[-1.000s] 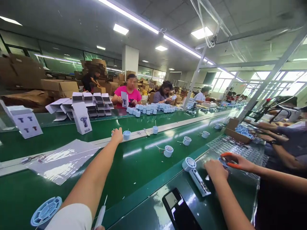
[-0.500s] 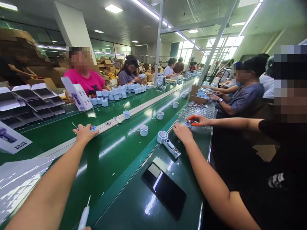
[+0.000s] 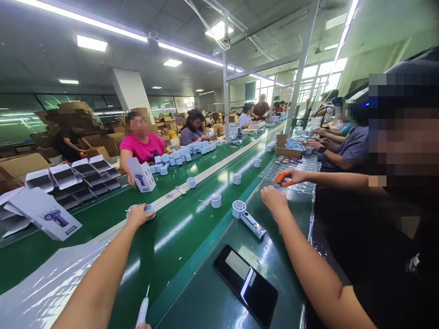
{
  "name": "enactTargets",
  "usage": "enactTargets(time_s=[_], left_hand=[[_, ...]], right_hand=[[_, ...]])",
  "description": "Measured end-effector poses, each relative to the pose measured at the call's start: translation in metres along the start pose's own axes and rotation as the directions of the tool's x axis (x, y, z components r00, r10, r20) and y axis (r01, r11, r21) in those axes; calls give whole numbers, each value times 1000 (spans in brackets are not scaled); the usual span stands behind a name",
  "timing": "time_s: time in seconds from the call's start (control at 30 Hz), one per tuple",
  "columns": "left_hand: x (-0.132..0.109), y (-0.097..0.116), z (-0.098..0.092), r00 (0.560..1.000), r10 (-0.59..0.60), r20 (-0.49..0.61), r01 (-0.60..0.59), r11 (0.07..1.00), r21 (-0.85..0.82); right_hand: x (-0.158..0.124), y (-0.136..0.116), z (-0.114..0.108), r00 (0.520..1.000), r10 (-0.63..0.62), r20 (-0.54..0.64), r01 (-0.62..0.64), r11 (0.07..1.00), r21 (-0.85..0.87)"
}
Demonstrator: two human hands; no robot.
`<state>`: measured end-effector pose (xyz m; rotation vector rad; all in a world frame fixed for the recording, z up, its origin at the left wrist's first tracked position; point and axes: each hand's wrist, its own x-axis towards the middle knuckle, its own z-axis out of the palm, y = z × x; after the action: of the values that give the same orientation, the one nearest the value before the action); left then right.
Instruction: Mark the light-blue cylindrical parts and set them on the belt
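Observation:
My left hand (image 3: 138, 216) reaches across the green belt and has its fingers closed over a light-blue round fan housing (image 3: 149, 209). Blue also shows on the far side of the fingers; I cannot tell whether it is a second housing. At the bottom edge, only a bit of my right hand (image 3: 144, 326) shows, around the handle of a white screwdriver (image 3: 142, 311) with its thin tip pointing up. Several blue-white fan housings, one nearby (image 3: 216, 200), stand along the belt.
On the right ledge lie a handheld fan (image 3: 252, 224) and a black phone (image 3: 247, 285). A co-worker's hands (image 3: 279, 192) work there with orange-handled pliers (image 3: 284, 177). White plastic sheeting (image 3: 58, 278) lies left; printed boxes (image 3: 60, 219) stand beyond. A person in pink sits opposite.
The view has tilted up and swung left. My left hand has closed over the fan housing on the belt's divider. The screwdriver stays low in my right hand.

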<state>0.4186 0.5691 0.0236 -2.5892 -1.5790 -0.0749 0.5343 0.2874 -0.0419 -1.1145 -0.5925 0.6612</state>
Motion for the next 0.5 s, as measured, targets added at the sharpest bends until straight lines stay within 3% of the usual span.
enactTargets(time_s=[0.13, 0.3, 0.4, 0.5], left_hand=[[-9, 0, -1, 999, 51, -20, -51, 999, -2], [-28, 6, -15, 982, 173, -79, -185, 963, -196], [-42, 32, -37, 956, 270, -112, -292, 892, -344], [-65, 79, -64, 899, 428, -95, -421, 783, -459]], right_hand=[[-13, 5, 15, 1000, 11, -17, -11, 1000, 7], [-43, 14, 42, 998, 70, 8, -70, 997, 20], [-59, 15, 47, 995, 94, -22, -93, 995, 32], [-65, 10, 46, 993, 88, -74, -85, 995, 48]])
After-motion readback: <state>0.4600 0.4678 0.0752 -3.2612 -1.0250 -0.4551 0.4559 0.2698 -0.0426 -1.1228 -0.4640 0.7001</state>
